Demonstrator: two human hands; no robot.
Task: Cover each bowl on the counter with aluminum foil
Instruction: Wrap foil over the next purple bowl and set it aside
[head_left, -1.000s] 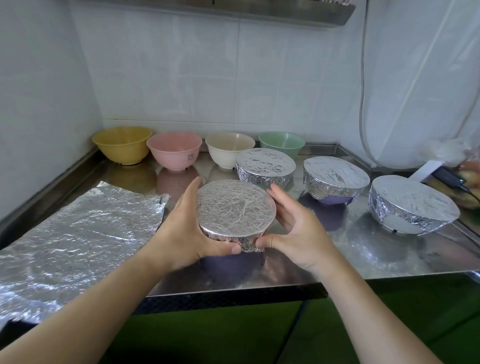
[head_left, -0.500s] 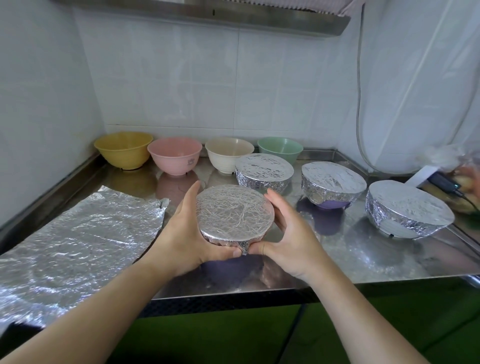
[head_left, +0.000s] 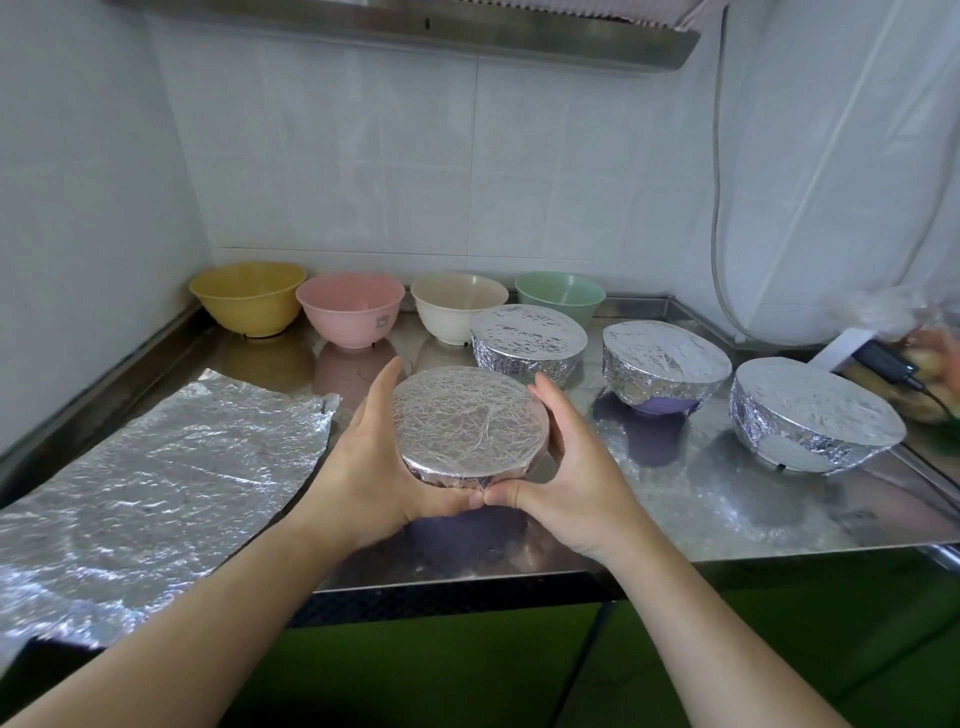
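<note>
Mid-frame, my left hand (head_left: 371, 467) and right hand (head_left: 561, 480) cup the round foil-wrapped bowl (head_left: 470, 428).
I judge even pressing around its rim best, keeping the crinkled foil tight.

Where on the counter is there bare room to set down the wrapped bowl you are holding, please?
Bare steel lies under the held bowl, between the foil sheet and the purple-based wrapped bowl, and along the front edge before the rightmost wrapped bowl. The back row is crowded: yellow bowl, pink bowl, cream bowl, green bowl.
</note>
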